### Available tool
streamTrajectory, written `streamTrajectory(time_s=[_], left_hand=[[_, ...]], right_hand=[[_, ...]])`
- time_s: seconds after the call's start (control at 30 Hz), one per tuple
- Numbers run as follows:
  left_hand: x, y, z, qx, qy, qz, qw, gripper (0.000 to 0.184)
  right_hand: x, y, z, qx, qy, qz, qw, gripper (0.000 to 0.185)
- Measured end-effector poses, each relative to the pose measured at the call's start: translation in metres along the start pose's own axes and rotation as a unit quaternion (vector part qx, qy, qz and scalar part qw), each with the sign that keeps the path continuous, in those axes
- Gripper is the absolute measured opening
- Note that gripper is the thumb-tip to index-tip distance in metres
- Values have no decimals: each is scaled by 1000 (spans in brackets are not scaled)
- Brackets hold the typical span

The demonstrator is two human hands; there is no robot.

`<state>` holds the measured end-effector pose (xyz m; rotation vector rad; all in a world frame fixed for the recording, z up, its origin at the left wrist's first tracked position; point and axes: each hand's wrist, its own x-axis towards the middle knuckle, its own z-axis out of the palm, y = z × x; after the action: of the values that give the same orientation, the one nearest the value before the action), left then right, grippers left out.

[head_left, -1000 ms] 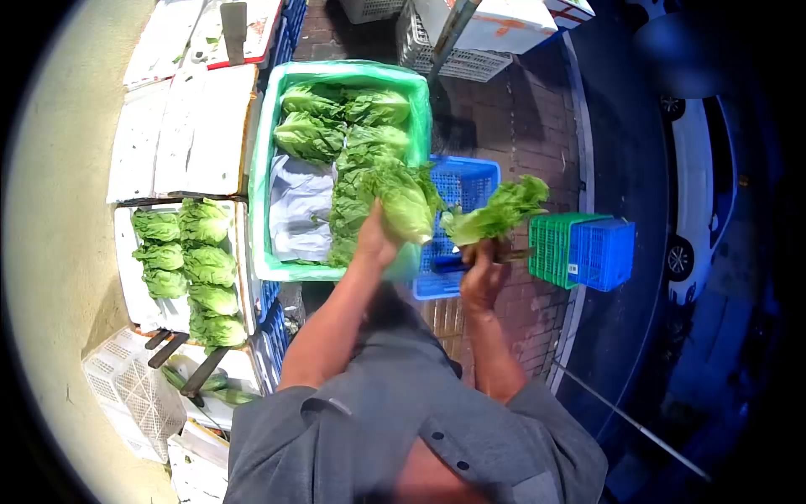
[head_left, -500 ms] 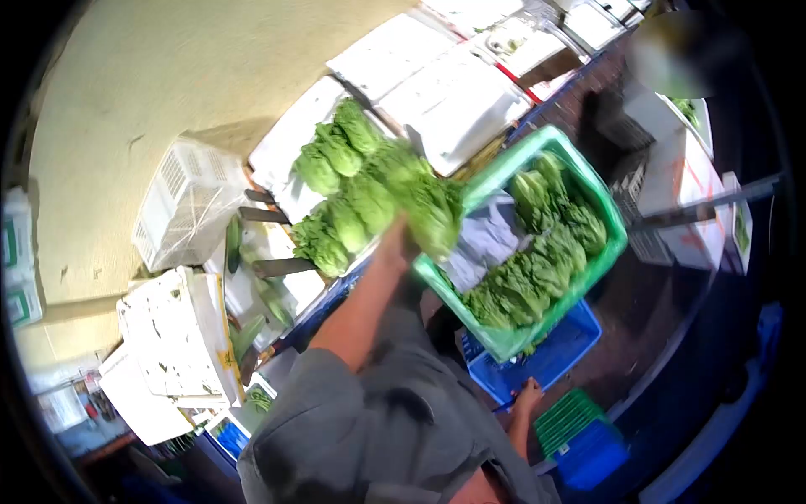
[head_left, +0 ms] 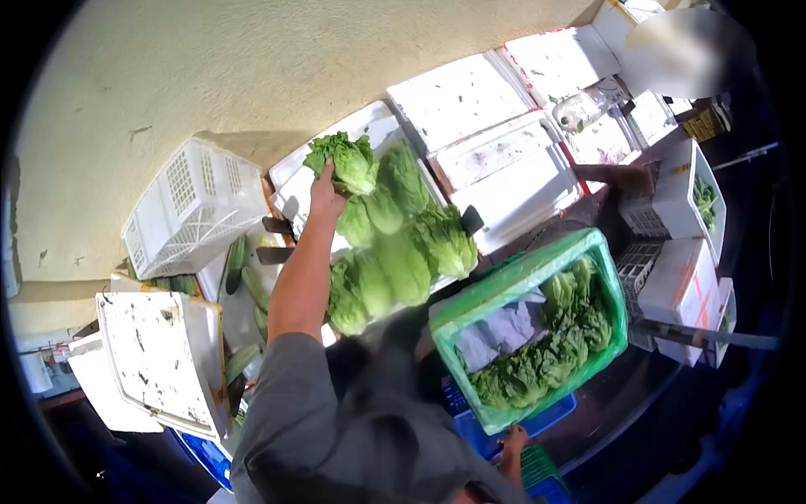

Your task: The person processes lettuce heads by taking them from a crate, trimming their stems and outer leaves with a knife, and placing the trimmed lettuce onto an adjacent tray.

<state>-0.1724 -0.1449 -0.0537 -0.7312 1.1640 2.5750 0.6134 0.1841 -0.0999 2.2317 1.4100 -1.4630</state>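
Note:
My left hand (head_left: pixel 327 195) is closed on a head of lettuce (head_left: pixel 354 165) at the far end of a white foam lid. More lettuce heads (head_left: pixel 390 269) lie in rows on that lid, nearer to me. To the right stands a tilted crate with a green plastic liner (head_left: pixel 470 312). Inside it are darker leafy lettuces (head_left: pixel 537 361) and a crumpled pale grey-purple sheet (head_left: pixel 502 330). Low beside the crate's near corner is my right hand (head_left: pixel 513 438), fingers curled; what they grip, if anything, is too small to make out.
White foam boxes (head_left: pixel 470 101) line the wall beyond the lettuce. On the left are a white plastic basket (head_left: pixel 197 206), cucumbers (head_left: pixel 236 262) and a stained foam box (head_left: pixel 159 357). A blue crate (head_left: pixel 550 417) sits under the lined crate. A metal bar (head_left: pixel 705 336) juts in at right.
My left hand has moved from beside the lined crate to the far side of the foam lid, with lettuce in it. The view has shifted; my right hand stays low near the crates.

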Motion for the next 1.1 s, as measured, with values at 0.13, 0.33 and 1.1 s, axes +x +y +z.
streamTrajectory(time_s=[0.13, 0.33, 1.1], left_hand=[[71, 4, 23, 2, 3, -1, 1000, 49], [129, -4, 43, 37, -29, 15, 999, 44], [82, -13, 35, 344, 172, 156, 910, 55]], right_hand=[[-11, -10, 17, -2, 4, -5, 1000, 32], [-40, -22, 27, -13, -1, 41, 999, 37], [-51, -77, 45, 20, 104, -33, 994, 31]])
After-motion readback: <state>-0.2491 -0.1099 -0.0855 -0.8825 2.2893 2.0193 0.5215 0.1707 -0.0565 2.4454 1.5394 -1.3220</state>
